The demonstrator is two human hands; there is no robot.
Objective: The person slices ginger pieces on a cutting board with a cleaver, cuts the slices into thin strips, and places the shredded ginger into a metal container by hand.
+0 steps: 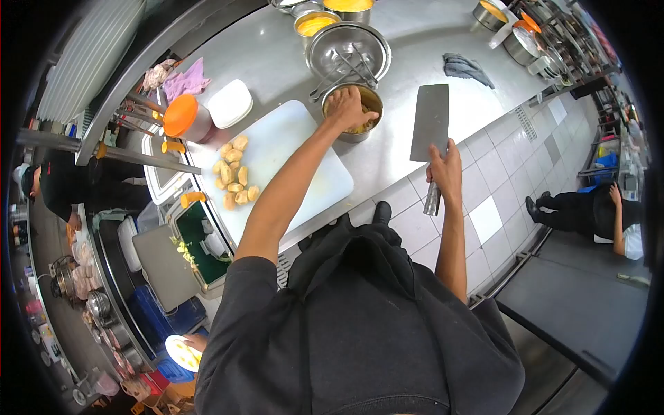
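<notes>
My left hand [346, 108] reaches over the rim into a metal pot [355, 136], its thumb stretched apart from the fingers. Pale yellowish pieces show inside the pot; the fingertips are partly hidden. My right hand [446, 169] is wrapped round the handle of a cleaver [430, 123], blade pointing away from me, held beyond the counter's front edge. On the white cutting board [311, 173], left of the pot, lies a group of peeled, light-brown chunks [234, 173]. Behind the pot, tongs [346, 68] rest across a steel bowl [372, 47].
Pots with yellow contents [316, 25] stand at the back. An orange-lidded container [181, 117], a white lidded box [231, 104] and a pink cloth [187, 79] are on the left. A grey cloth [467, 70] lies right. Other people stand at far left and right.
</notes>
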